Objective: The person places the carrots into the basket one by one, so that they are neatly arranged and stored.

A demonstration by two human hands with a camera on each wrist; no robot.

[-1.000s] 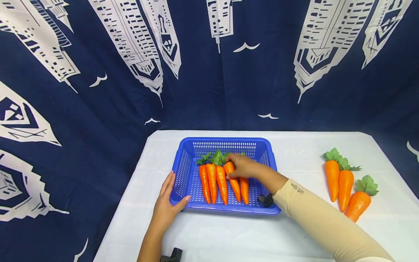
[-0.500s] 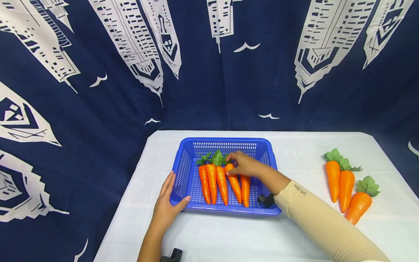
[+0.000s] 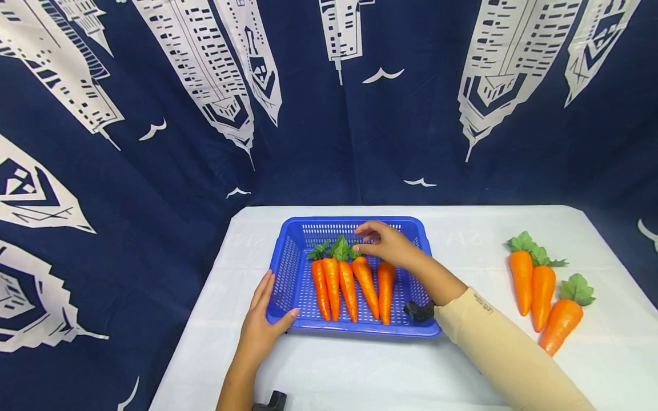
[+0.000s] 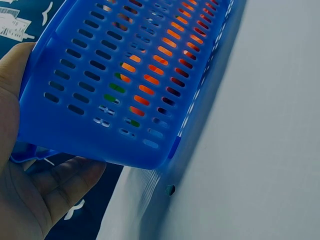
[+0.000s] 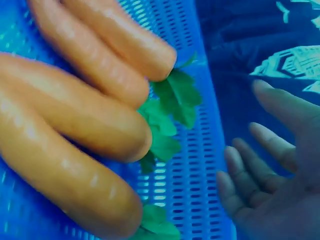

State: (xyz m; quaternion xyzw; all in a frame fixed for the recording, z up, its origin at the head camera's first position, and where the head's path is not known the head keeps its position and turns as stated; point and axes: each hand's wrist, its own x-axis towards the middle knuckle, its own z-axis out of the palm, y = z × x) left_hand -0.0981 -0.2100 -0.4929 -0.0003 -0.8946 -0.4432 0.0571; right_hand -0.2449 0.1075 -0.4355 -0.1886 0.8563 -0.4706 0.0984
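Several orange carrots [image 3: 346,291] with green leaves [image 3: 340,249] lie side by side in a blue plastic basket [image 3: 354,326], leaf ends toward the far wall. My right hand [image 3: 385,242] is above the leaf ends near the right part of the basket, fingers loosely bent and apart from the thumb, holding nothing. In the right wrist view, the carrots' thick ends [image 5: 122,220] are beside that hand. At the basket's left side rests my left hand [image 3: 259,319], fingers straight along the wall and thumb toward the front corner; the left wrist view shows the slotted outer wall [image 4: 90,105] close by.
Three thicker carrots [image 3: 542,291] with leaves lie on the white-covered table [image 3: 370,371] to the right. A black wrist device [image 3: 418,312] overlaps the basket's front right corner. A dark blue cloth [image 3: 319,160] printed with white buildings hangs behind.
My right hand has let go of the carrots, rising slightly up and to the right off them. The rightmost carrot in the basket now shows more fully. My left hand stays put.
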